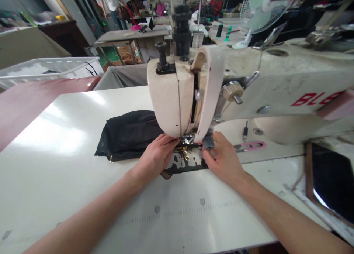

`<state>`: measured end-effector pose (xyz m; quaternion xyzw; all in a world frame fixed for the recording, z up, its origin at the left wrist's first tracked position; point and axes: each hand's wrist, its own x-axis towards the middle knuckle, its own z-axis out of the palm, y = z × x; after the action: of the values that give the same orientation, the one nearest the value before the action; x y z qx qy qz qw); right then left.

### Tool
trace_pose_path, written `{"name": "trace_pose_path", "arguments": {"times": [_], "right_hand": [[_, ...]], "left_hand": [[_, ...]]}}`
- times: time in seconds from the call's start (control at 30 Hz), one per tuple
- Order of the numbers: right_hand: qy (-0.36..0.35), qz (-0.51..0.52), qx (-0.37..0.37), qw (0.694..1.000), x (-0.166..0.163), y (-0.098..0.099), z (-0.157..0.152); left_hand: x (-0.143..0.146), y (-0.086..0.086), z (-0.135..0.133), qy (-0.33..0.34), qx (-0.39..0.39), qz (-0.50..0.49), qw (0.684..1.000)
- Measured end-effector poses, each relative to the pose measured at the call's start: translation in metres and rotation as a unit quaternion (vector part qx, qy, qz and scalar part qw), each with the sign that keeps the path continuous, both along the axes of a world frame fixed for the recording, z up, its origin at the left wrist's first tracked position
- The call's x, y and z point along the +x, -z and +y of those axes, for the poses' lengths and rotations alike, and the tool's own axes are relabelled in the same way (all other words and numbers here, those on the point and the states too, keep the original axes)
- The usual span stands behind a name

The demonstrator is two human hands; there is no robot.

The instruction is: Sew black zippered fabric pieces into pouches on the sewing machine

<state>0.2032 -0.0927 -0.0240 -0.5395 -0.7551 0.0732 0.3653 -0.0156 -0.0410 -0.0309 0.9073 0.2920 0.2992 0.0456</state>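
Observation:
A black fabric piece [129, 134] with a gold zipper lies folded on the table, left of the sewing machine [170, 95]. Part of it runs under the machine's head. My left hand [159, 152] presses its fingers together on the fabric, just left of the presser foot [188, 137]. On the other side, my right hand [222, 156] pinches the zipper's right end between thumb and fingers. A gold zipper pull [186, 154] hangs toward me between my hands. The machine's head hides the needle and some of the cloth.
Thread snips [253, 146] with a pink handle and a small black tool [245, 130] lie right of my right hand. A dark-screened phone or tablet [332, 180] rests at the right. A white basket [52, 67] stands far left, and a fan [262, 10] behind the machine.

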Motion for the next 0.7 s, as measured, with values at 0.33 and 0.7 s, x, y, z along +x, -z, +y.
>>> {"name": "trace_pose_path", "arguments": {"times": [0.33,0.7], "right_hand": [[0.000,0.011,-0.024,1.000,0.0002,0.0018,0.0005],[-0.011,0.024,-0.030,0.999,0.0005,0.0022,0.0001]], "left_hand": [[-0.0007,0.0025,-0.0008,-0.010,-0.025,0.004,1.000],[-0.0025,0.0023,0.0009,-0.004,-0.028,0.014,1.000]]}}
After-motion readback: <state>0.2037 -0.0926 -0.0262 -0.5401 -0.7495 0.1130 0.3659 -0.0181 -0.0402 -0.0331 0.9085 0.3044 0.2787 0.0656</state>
